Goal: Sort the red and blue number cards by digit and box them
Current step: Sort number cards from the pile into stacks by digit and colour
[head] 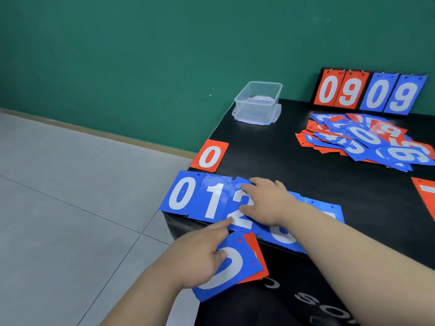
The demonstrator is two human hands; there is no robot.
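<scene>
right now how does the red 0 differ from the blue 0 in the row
The red 0 is red and lies alone, farther back. The blue 0 is blue and heads a row, abutting the blue 1. Both lie flat, face up, with a white 0.

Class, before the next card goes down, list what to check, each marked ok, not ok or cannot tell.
1. The blue 0 card, blue 1 card and blue 2 card lie in order: ok.
2. The right hand rests on the blue 2 card: ok.
3. The left hand grips the held cards: ok.
4. Front held card's digit readable: cannot tell.
5. The clear box is open: ok.
6. The loose pile is sorted: not ok.
</scene>
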